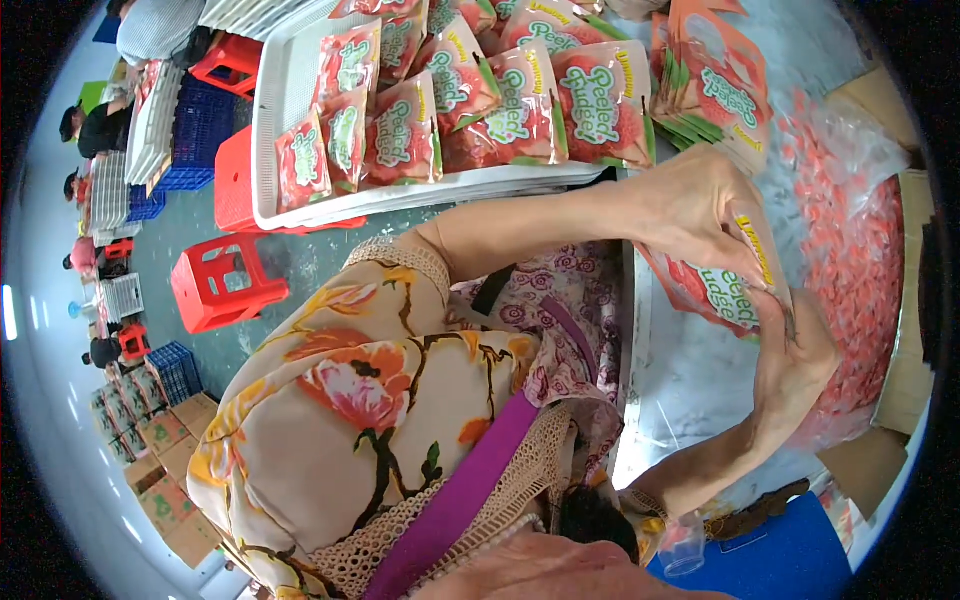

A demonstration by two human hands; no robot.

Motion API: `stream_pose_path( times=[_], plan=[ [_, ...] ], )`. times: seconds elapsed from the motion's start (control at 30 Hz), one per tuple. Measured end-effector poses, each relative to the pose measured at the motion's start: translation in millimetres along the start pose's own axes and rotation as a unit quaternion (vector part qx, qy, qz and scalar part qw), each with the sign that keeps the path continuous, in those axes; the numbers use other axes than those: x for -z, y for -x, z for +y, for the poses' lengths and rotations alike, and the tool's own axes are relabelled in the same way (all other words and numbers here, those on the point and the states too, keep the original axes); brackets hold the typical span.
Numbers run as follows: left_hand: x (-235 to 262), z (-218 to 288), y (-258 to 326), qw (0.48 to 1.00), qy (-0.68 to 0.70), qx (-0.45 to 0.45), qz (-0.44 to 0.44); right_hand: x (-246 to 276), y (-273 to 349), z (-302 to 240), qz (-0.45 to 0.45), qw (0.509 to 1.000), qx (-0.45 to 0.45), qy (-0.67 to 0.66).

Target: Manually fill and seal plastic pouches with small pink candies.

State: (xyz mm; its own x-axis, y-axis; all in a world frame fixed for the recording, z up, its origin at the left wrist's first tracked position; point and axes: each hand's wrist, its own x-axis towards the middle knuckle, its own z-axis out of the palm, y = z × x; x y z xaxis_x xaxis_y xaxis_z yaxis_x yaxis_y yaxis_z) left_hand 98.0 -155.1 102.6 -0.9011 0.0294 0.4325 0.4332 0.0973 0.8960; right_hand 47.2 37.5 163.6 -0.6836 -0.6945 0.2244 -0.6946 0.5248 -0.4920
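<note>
A red-and-green printed candy pouch (705, 290) is held over the pale worktop (690, 400). My left hand (705, 205) is closed on its top edge, with fingers and thumb pinching near the yellow mark. My right hand (795, 335) grips the other end of the same edge, its fingers bent round it. Whether the pouch's mouth is parted cannot be made out. Just beyond my left hand lies a fanned stack of similar pouches (720, 85). To the left, a white tray (262, 150) carries several filled pouches in overlapping rows.
Many small red wrapped pieces (840, 270) are heaped along the right side, with clear plastic and cardboard (905, 300) around them. A clear cup (683, 548) stands by a blue board (780, 550). Red stools (225, 280), blue crates (205, 130) and other people are at left.
</note>
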Motion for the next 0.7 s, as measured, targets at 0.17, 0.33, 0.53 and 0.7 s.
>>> stream_pose_path(
  times=[0.17,0.33,0.53,0.7],
  plan=[
    [29,9,9,0.999,-0.028,0.034,-0.003,7,2,1,-0.01,0.999,-0.001,-0.047],
    [39,-2,19,0.998,0.054,-0.026,0.034,-5,-2,-12,0.017,0.999,0.039,0.008],
    [74,35,39,0.969,-0.03,0.239,0.056,-26,-11,-29,0.071,0.996,0.036,-0.046],
    [134,63,71,0.978,-0.154,0.113,0.084,-56,-27,-64,0.096,0.973,0.167,-0.126]
  ],
)
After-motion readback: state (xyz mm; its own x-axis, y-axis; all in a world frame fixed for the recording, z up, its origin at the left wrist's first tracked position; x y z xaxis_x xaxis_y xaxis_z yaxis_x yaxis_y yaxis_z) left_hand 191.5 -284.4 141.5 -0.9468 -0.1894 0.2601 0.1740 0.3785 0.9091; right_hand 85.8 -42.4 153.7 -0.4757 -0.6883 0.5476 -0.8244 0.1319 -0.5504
